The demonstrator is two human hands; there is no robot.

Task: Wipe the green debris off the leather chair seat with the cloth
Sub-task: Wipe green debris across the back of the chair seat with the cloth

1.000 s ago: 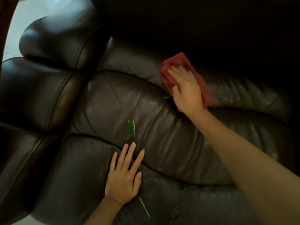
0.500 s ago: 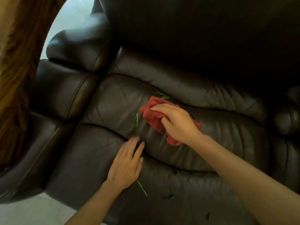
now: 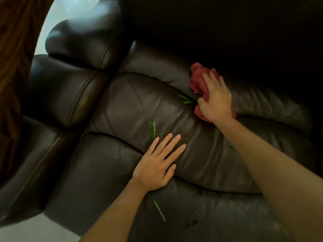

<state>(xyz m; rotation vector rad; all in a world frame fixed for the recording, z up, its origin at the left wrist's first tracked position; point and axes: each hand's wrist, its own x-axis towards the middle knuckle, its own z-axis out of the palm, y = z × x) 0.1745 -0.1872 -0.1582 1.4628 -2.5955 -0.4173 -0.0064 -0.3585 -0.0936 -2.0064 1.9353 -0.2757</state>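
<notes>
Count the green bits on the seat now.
5 clear: two by the cloth at, one strip above the left hand, two at the front. Smaller flecks may hide.

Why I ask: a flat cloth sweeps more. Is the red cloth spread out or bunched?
Bunched. The red cloth lies crumpled in folds under the right hand at the seat's back.

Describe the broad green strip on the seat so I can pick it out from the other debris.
Start at the dark leather chair seat and find the left hand lying flat on it. Just beyond its fingertips lies the green strip, upright in the view. It is wider and flatter than the thin slivers beside the red cloth.
</notes>
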